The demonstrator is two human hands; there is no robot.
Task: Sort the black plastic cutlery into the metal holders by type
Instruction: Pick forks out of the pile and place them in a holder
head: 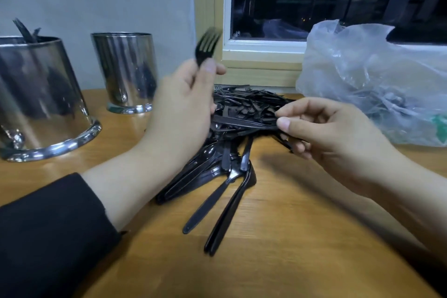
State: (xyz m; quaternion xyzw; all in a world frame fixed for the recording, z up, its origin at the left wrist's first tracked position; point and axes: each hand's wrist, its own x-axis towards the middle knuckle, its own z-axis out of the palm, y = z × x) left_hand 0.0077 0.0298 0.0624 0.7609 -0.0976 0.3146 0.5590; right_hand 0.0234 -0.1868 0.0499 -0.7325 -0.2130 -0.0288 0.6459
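Above the pile (242,113), left hand (179,106) gripping fork (208,43)

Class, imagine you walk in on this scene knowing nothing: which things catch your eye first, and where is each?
First, the black fork held up by the left hand, its tines raised above the table's middle. Next, the heap of black cutlery between both hands, where the right hand pinches one piece. Then two shiny metal holders at the left, and a crumpled plastic bag by the window.

Two metal holders (43,94), one plastic bag (377,80), perhaps dozens of cutlery pieces (242,113).
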